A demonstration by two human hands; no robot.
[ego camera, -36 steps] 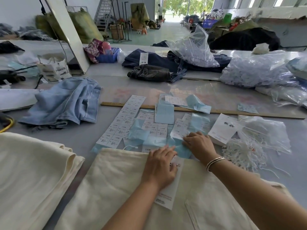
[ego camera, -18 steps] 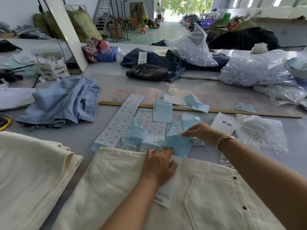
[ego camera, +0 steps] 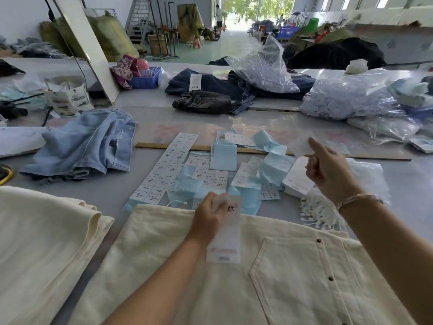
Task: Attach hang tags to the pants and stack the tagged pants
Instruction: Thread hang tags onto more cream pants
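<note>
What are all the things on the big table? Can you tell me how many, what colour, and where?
cream pants: one, cream, nearest, under the hands
folded cream stack: one pile, cream, near left
hang tag: one, white, held over the cream pants
small paper piece: one, pale, blurred, raised at right
sticker sheets: several, white, table middle
blue backing papers: many, pale blue, among the sheets
wooden ruler: one, tan, across the middle
tag strings: one bunch, white, right
light jeans: one, pale blue, left
dark jeans: a pile, navy, far middle
plastic bags: several, clear, far right
left hand: grips the hang tag
right hand: pinches the small paper piece
</note>
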